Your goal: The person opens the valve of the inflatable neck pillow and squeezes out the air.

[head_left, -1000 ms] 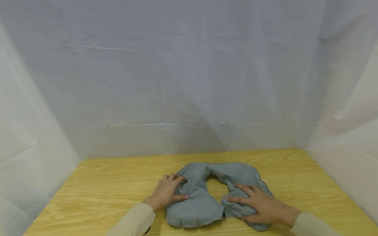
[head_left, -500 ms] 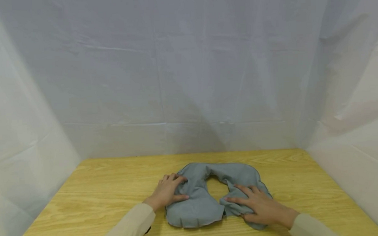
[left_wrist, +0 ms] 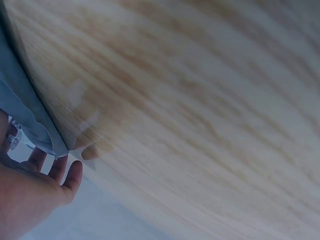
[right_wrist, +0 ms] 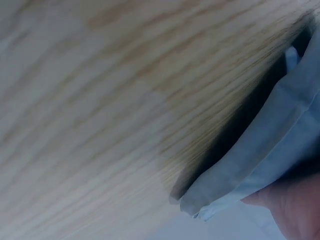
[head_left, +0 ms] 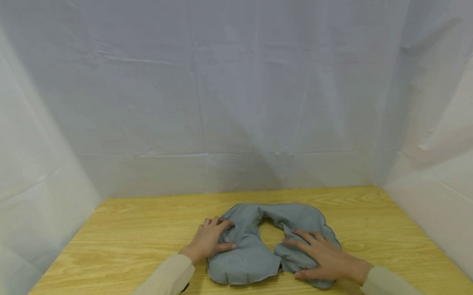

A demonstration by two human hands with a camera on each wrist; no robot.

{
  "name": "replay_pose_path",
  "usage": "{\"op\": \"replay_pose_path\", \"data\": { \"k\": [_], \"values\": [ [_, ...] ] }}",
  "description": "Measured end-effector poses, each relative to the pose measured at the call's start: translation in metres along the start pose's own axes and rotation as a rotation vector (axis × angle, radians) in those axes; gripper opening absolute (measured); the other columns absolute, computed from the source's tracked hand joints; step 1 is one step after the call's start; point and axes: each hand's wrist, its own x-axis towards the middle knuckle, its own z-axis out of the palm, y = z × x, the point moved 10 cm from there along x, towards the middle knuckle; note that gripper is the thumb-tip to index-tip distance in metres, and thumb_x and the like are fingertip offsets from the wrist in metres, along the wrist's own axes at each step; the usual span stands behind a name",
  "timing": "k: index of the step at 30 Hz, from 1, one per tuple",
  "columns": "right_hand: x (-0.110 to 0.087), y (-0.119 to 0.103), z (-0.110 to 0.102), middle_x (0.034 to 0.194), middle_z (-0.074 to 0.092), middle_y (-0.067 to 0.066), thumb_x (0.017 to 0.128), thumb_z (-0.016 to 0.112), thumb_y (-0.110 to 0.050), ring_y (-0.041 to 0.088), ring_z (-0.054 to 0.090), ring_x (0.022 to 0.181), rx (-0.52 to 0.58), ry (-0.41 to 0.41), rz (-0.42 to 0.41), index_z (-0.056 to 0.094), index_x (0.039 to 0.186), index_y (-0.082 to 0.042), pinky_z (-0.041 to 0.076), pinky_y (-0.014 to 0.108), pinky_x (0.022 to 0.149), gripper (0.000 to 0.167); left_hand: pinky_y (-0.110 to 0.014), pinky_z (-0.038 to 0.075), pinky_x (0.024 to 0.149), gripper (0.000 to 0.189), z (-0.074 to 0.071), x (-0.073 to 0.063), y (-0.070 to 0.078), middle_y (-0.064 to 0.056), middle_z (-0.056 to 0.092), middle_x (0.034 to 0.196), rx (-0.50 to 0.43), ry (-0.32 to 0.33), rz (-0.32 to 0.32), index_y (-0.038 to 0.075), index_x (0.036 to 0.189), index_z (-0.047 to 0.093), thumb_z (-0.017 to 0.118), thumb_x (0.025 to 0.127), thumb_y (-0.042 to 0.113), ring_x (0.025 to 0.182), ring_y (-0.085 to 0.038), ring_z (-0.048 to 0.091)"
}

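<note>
A grey U-shaped neck pillow point(head_left: 249, 257) lies on the table, soft and wrinkled, its two ends close together towards me. My left hand point(head_left: 209, 240) rests on its left side with fingers spread, the thumb lying on the cloth. In the left wrist view, the fingertips point(left_wrist: 73, 175) are beside the pillow's edge point(left_wrist: 30, 107), and a small clear plastic piece point(left_wrist: 16, 136) shows near them. My right hand point(head_left: 324, 258) presses on the right arm of the pillow with fingers spread. The right wrist view shows the pillow's seamed edge point(right_wrist: 250, 155) and part of the hand point(right_wrist: 295, 205).
The wooden table point(head_left: 145, 230) has a light grain and stretches out on both sides of the pillow. Pale sheeting point(head_left: 234, 99) hangs behind it and along the left and right sides.
My right hand has shifted slightly on the pillow, its thumb moving left and down. The cloth under it first bunched, then flattened out. My left hand has stayed in place.
</note>
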Motion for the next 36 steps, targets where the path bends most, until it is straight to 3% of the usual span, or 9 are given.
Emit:
{"op": "replay_pose_path", "data": {
  "k": [13,24,30,36],
  "values": [
    [0.006,-0.004,0.003,0.142,0.034,0.013,0.083,0.052,-0.06,0.045,0.039,0.119,-0.03,0.022,0.095,0.034,0.141,-0.023,0.035,0.067,0.08,0.071,-0.051,0.037,0.083,0.055,0.0,-0.001,0.0,-0.012,0.047,0.125,0.004,0.001,-0.007,0.02,0.124,0.053,0.067,0.078,0.046,0.111,-0.036,0.042],
    [0.008,-0.014,0.001,0.137,0.04,0.016,0.089,0.049,-0.052,0.044,0.044,0.112,-0.103,0.062,0.063,0.041,0.136,-0.018,0.039,0.064,0.075,0.059,-0.05,0.036,0.082,0.054,-0.001,0.0,0.001,-0.012,0.047,0.125,0.003,0.009,-0.002,0.019,0.124,0.053,0.067,0.078,0.045,0.11,-0.036,0.043],
    [0.009,-0.012,0.004,0.137,0.04,0.015,0.09,0.047,-0.052,0.042,0.044,0.112,-0.136,0.05,0.086,0.042,0.136,-0.019,0.038,0.064,0.077,0.057,-0.05,0.036,0.081,0.054,-0.001,0.0,0.001,-0.012,0.047,0.125,0.001,0.01,0.0,0.019,0.123,0.053,0.067,0.078,0.044,0.11,-0.036,0.043],
    [0.008,-0.006,0.006,0.139,0.039,0.011,0.089,0.046,-0.056,0.04,0.042,0.116,-0.085,0.043,0.106,0.04,0.137,-0.022,0.036,0.065,0.08,0.06,-0.05,0.036,0.081,0.054,-0.001,-0.001,0.002,-0.013,0.047,0.125,0.001,0.012,0.001,0.018,0.124,0.053,0.068,0.078,0.043,0.11,-0.036,0.043]
  ]
}}
